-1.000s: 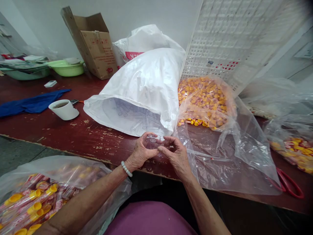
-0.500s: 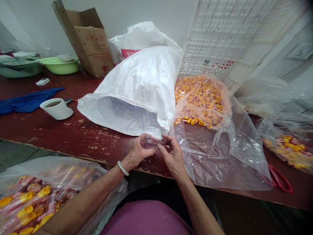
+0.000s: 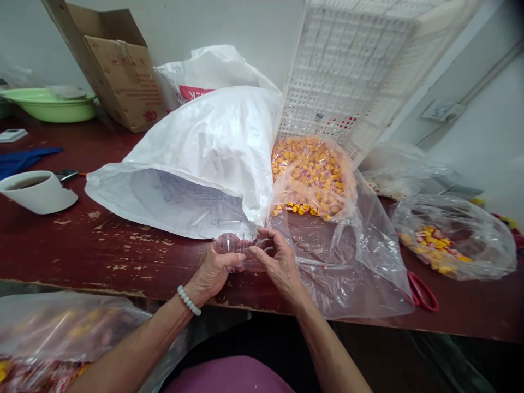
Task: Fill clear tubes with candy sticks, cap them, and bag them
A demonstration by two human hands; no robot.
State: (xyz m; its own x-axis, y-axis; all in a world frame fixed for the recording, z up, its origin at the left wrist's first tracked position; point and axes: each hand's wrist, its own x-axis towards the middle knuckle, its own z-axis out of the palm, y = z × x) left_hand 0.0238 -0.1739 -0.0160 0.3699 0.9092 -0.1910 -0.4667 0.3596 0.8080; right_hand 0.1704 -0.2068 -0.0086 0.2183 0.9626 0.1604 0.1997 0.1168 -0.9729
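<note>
Several clear plastic tubes (image 3: 228,243) lie bunched in my left hand (image 3: 212,274), the thumb closed over them. My right hand (image 3: 279,263) meets them from the right, its thumb and fingertips pinching at the end of a clear tube. Just beyond both hands gapes the mouth of a white woven sack (image 3: 208,136), with more clear tubes (image 3: 200,218) lying loose inside. To the right of the sack rests a transparent bag of small yellow-capped pieces (image 3: 313,174), its loose plastic spreading toward the table's front edge.
A white cup (image 3: 39,199) of dark liquid, a cardboard box (image 3: 123,82) and a green basin (image 3: 57,109) stand left. A white plastic crate (image 3: 339,71) leans behind. Red scissors (image 3: 423,292) and another bag (image 3: 454,240) lie right. A bag of yellow-capped tubes (image 3: 61,322) sits lower left.
The view has swung to the right. In my left hand the clear tubes have turned more upright and show more of their length, while my right fingers stay at their right side.
</note>
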